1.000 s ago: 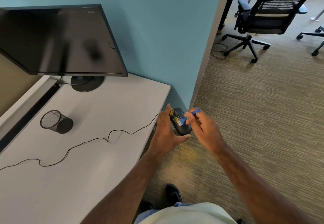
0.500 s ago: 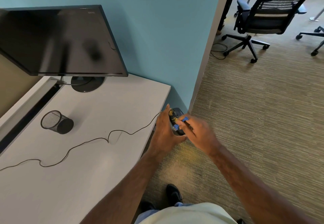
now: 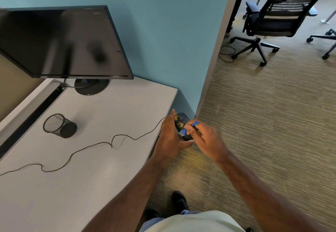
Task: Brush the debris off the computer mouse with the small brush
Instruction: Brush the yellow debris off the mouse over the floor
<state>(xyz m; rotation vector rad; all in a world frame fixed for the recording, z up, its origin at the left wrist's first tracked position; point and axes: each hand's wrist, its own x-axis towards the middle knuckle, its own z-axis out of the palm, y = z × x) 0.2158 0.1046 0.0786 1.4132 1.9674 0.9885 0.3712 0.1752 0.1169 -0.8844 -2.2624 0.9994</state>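
A black computer mouse [image 3: 182,121] with yellow debris on its top is held in the air just off the desk's right edge, above the carpet. My left hand [image 3: 170,138] grips it from the left and below. My right hand [image 3: 206,138] pinches a small blue brush [image 3: 189,128] whose bristle end rests on the lower part of the mouse. The mouse's thin black cable [image 3: 91,145] trails left across the white desk [image 3: 91,186].
A dark monitor [image 3: 60,42] stands at the back of the desk, and a black mesh cup [image 3: 59,125] lies on its side at the left. Yellow dust marks the carpet [image 3: 192,159] beneath my hands. An office chair [image 3: 272,19] stands far right. My shoe [image 3: 179,201] is below.
The brush went up the mouse half a second ago and has swept back down toward its lower end. My left hand and the mouse stayed nearly still.
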